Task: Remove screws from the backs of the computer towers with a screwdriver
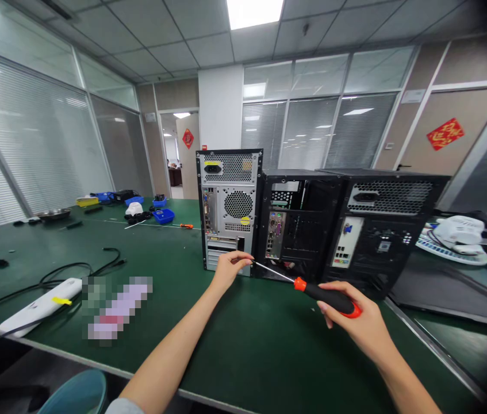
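Observation:
My right hand (361, 322) is wrapped round the black and orange handle of a screwdriver (327, 296). Its metal shaft slants up to the left. At the tip, the fingers of my left hand (228, 273) are pinched together; whatever is between them is too small to make out. Just behind that hand stands a computer tower (232, 198), its silver back panel with ports and fan grille facing me. To its right are a black computer case (301, 224) with an open upper back and another black tower (376, 224).
A white power strip (42, 305) with black cables lies at the left, beside a blurred-out patch. Small blue trays (164, 216), an orange screwdriver (187, 226) and a metal bowl (53, 214) are farther back. At the right sits a white device (459, 233).

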A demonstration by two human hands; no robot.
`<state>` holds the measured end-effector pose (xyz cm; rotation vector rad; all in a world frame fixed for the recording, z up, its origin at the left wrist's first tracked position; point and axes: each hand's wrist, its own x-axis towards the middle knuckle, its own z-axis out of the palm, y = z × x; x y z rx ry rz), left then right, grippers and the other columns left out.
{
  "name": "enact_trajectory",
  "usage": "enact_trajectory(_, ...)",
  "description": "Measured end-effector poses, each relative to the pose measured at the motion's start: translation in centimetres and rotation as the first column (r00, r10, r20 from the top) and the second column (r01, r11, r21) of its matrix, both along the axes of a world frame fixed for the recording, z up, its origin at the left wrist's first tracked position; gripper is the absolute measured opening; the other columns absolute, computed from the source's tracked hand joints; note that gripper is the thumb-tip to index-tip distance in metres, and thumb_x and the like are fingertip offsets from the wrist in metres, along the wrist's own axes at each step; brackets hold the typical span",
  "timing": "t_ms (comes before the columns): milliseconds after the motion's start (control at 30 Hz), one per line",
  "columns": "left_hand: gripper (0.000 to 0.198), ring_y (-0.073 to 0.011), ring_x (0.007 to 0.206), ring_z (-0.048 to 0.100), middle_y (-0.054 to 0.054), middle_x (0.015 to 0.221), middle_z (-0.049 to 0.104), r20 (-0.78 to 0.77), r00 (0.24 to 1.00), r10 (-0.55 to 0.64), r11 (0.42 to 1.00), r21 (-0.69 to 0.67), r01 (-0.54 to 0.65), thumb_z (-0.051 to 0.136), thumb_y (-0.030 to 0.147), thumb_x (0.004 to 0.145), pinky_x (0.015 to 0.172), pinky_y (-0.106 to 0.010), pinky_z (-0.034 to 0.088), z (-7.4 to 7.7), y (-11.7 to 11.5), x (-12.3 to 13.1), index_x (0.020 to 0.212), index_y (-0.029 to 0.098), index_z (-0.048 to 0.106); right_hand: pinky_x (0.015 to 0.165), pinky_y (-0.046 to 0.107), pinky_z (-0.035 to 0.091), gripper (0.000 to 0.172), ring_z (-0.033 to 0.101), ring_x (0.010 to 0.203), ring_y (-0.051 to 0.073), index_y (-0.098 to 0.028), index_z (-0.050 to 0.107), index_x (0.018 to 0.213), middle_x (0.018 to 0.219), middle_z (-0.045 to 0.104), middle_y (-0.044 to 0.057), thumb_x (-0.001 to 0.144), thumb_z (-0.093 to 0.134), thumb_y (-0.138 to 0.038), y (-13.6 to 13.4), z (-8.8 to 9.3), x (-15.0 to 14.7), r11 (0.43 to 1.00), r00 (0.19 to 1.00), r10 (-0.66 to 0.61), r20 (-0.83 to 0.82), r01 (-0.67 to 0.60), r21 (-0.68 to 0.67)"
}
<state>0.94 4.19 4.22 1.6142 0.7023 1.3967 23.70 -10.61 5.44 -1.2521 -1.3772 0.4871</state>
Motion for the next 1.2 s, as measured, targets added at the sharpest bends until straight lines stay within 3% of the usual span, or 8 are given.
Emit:
enact_trajectory(200, 0.034, -0.0125, 0.068, 0.060, -0.001, 0.069, 0.066, -0.039, 0.997, -0.061, 0.998, 0.021, 0.061, 0.067, 0.021, 0.065, 0.069, -0.023, 0.045, 1.5, 0.8, -0.7, 0.099, 0.017, 0.065, 0.048, 0.028, 0.045, 0.032, 0.051, 0.041, 0.012, -0.022, 0.057, 0.089, 0.050, 0.055, -0.004, 0.065, 0.066, -0.041, -0.3, 0.7, 0.1, 0.999, 0.999, -0.041, 0.003, 0.041, 0.021)
enact_trajectory(367, 0.024, -0.0151, 0.073, 0.061, -0.004, 0.079, 0.068, -0.176, 0.974, 0.140, 0.963, 0.252, -0.093, 0.056, 0.029, 0.078, 0.068, -0.024, 0.045, 4.2, 1.5, -1.2, 0.098, 0.018, 0.065, 0.051, 0.028, 0.045, 0.030, 0.053, 0.043, 0.013, -0.022, 0.057, 0.090, 0.055, 0.057, -0.003, 0.067, 0.066, -0.039, -0.4, 1.9, 0.6, 0.993, 0.995, -0.098, 0.003, 0.098, 0.061)
enact_trajectory(433, 0.021, -0.0157, 0.076, 0.060, -0.005, 0.085, 0.068, -0.220, 0.931, 0.290, 0.889, 0.422, -0.177, 0.052, 0.028, 0.081, 0.071, -0.026, 0.044, 5.8, 1.6, -1.0, 0.094, 0.020, 0.067, 0.051, 0.028, 0.044, 0.030, 0.053, 0.043, 0.013, -0.022, 0.057, 0.090, 0.054, 0.057, -0.003, 0.067, 0.066, -0.038, -0.3, 2.5, 0.8, 0.987, 0.992, -0.126, -0.007, 0.127, 0.095)
enact_trajectory(567, 0.020, -0.0191, 0.089, 0.054, -0.005, 0.089, 0.067, -0.176, 0.839, 0.516, 0.625, 0.747, -0.228, 0.049, 0.025, 0.084, 0.084, -0.033, 0.039, 10.1, 1.9, 0.0, 0.093, 0.020, 0.066, 0.052, 0.027, 0.045, 0.028, 0.053, 0.046, 0.012, -0.022, 0.058, 0.091, 0.058, 0.057, -0.002, 0.068, 0.067, -0.035, 0.1, 3.8, 0.6, 0.962, 0.980, -0.199, -0.028, 0.200, 0.186)
enact_trajectory(667, 0.021, -0.0216, 0.103, 0.048, -0.005, 0.099, 0.064, -0.142, 0.764, 0.630, 0.454, 0.865, -0.214, 0.049, 0.022, 0.084, 0.095, -0.043, 0.031, 13.5, 2.7, 0.9, 0.099, 0.019, 0.063, 0.052, 0.027, 0.045, 0.028, 0.054, 0.048, 0.012, -0.022, 0.059, 0.092, 0.060, 0.057, -0.002, 0.068, 0.067, -0.034, 0.2, 4.6, 0.1, 0.942, 0.970, -0.240, -0.030, 0.240, 0.235)
enact_trajectory(767, 0.026, -0.0234, 0.117, 0.040, -0.004, 0.110, 0.061, -0.132, 0.700, 0.702, 0.317, 0.938, -0.140, 0.050, 0.020, 0.083, 0.104, -0.054, 0.014, 16.4, 3.5, 1.6, 0.108, 0.021, 0.058, 0.050, 0.027, 0.045, 0.028, 0.053, 0.046, 0.012, -0.021, 0.060, 0.091, 0.056, 0.056, -0.003, 0.067, 0.068, -0.034, 0.1, 5.1, -0.2, 0.931, 0.968, -0.249, -0.024, 0.247, 0.270)
enact_trajectory(967, 0.036, -0.0265, 0.132, 0.022, -0.003, 0.124, 0.054, -0.260, 0.468, 0.845, 0.251, 0.964, 0.083, 0.053, 0.021, 0.080, 0.105, -0.061, -0.004, 18.9, 4.9, 2.2, 0.115, 0.027, 0.052, 0.047, 0.026, 0.044, 0.029, 0.054, 0.045, 0.012, -0.020, 0.061, 0.090, 0.055, 0.057, -0.003, 0.066, 0.068, -0.033, 0.6, 5.0, -0.7, 0.907, 0.952, -0.307, -0.004, 0.294, 0.302)
enact_trajectory(1200, 0.036, -0.0277, 0.135, 0.014, -0.004, 0.114, 0.061, -0.287, 0.465, 0.837, 0.225, 0.956, 0.187, 0.054, 0.020, 0.078, 0.100, -0.065, -0.012, 20.3, 5.9, 2.8, 0.113, 0.026, 0.055, 0.048, 0.028, 0.045, 0.029, 0.054, 0.046, 0.013, -0.020, 0.061, 0.090, 0.058, 0.058, -0.003, 0.065, 0.069, -0.034, 1.2, 5.1, -1.4, 0.888, 0.943, -0.334, 0.015, 0.309, 0.341)
